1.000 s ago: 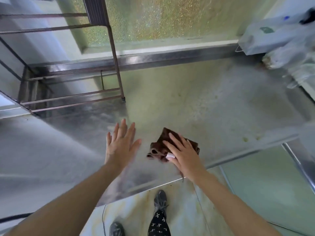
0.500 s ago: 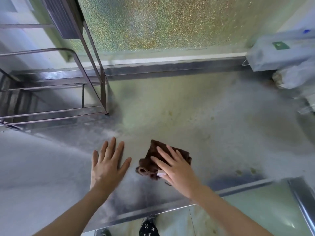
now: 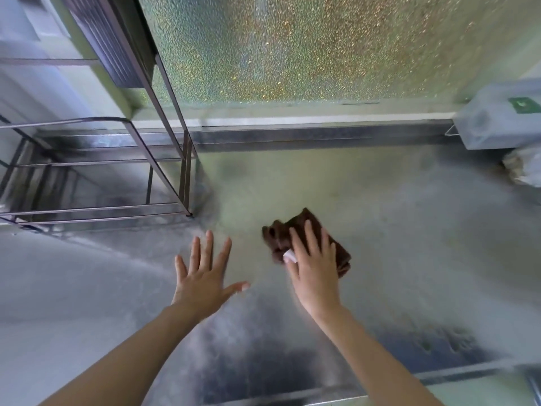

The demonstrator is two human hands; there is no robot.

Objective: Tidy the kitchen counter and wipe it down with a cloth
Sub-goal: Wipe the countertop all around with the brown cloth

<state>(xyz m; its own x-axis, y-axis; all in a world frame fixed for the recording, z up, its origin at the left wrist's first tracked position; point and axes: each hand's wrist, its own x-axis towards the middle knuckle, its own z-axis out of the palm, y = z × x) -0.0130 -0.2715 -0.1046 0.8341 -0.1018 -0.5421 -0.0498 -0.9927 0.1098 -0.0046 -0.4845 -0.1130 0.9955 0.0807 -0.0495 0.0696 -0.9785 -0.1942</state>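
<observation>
Head view, ordered from the near edge outward. At 6 o'clock, the near edge of the dull grey brushed-metal counter (image 3: 409, 259) runs across the bottom of the frame, with a darker patch of reflection on its surface just inside that edge. Two bare forearms enter from 7 and 5 o'clock and reach onto the counter.

The left hand (image 3: 202, 281) lies slightly left of centre, palm down, fingers (image 3: 207, 247) straight and spread, thumb pointing toward 3 o'clock; it holds nothing. Whether the palm touches the metal or hovers just above it cannot be told.

The right hand (image 3: 314, 272) lies slightly right of centre, at about 4 o'clock from the frame's middle, near the left hand but apart from it. Its fingers are extended, not curled, and press flat on the crumpled dark brown wiping cloth (image 3: 281, 234). The cloth rests on the counter and shows beyond the fingertips toward 12 o'clock and on both sides of the hand. A small white tab shows at the thumb.

At 9 to 10 o'clock, a brown-grey metal-bar rack (image 3: 164, 183) stands on the counter, its nearest leg planted toward 11 o'clock from the left hand. At 2 to 3 o'clock, a pale grey box with a green label (image 3: 497, 118) sits at the back corner, with a whitish crumpled bag (image 3: 524, 168) just beside it. At 12 o'clock, a green-gold speckled textured glass pane (image 3: 292, 48) rises behind the counter's raised rear lip.
</observation>
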